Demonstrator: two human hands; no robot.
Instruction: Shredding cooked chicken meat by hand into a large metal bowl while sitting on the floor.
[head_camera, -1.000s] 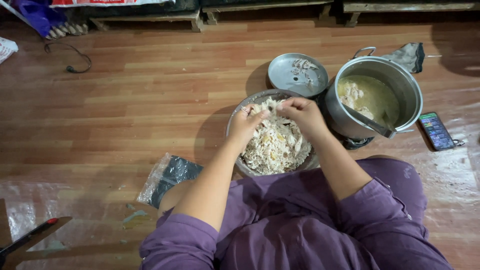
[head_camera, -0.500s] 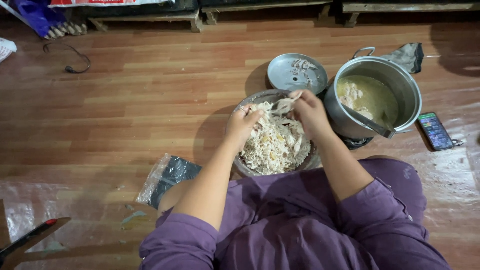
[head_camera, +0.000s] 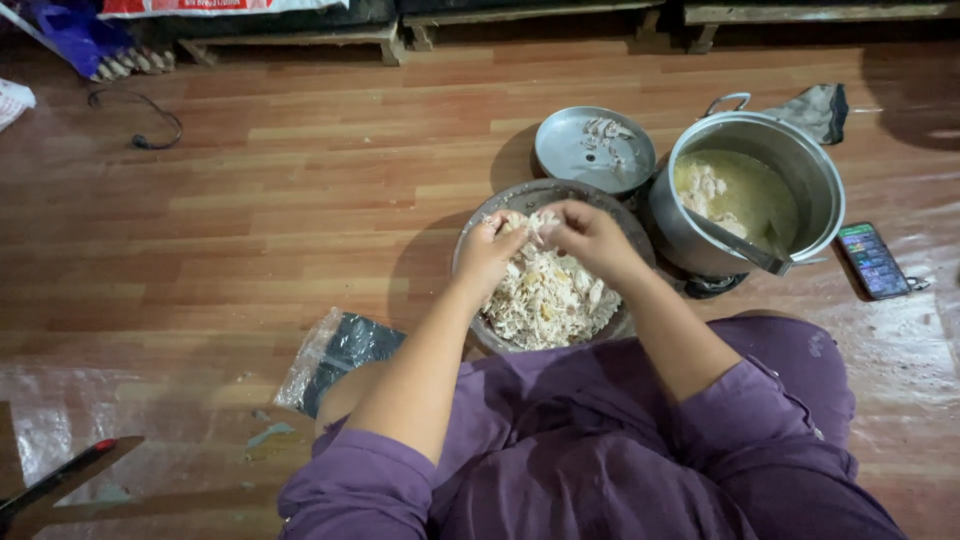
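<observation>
two bare hands pull apart shredded meat over a metal bowl on a wooden floor.

nearest the camera, purple sleeves and a purple-clad lap fill the lower frame, and the bowl (head_camera: 612, 325) sits just in front of the knees, heaped with pale shredded meat (head_camera: 548, 298). above its far side the left hand (head_camera: 492, 250) and right hand (head_camera: 588, 236) meet, each grip pinched shut on a piece of meat (head_camera: 526, 222) held between the fingertips of both. to the left a clear plastic bag (head_camera: 335, 358) with dark contents lies on the floor (head_camera: 300, 200). beyond the bowl lies a round metal lid (head_camera: 570, 150) bearing a few scraps; to its right stands a large pot (head_camera: 810, 180) of yellowish broth, with a phone (head_camera: 873, 261) beside it.
</observation>
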